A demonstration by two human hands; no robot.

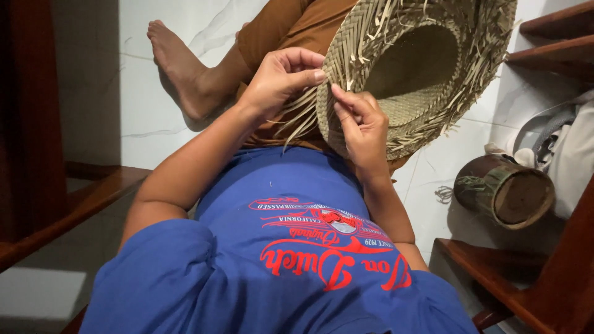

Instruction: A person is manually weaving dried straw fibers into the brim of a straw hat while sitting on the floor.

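A half-woven straw hat [427, 68] rests on my lap, its hollow crown facing me and loose pale strands sticking out all round the brim. My left hand [281, 77] pinches the brim's near-left edge, with several free straw strips [300, 120] hanging just below it. My right hand [362, 124] grips the brim right beside it, thumb pressed on the weave. Both hands touch the hat and nearly touch each other.
I sit on a white marble floor [133, 93] in a blue shirt and brown trousers, one bare foot [179, 62] stretched out. A dark round container [507, 192] lies on its side at right, beside a white bag [572, 151]. Wooden furniture [74, 204] stands on both sides.
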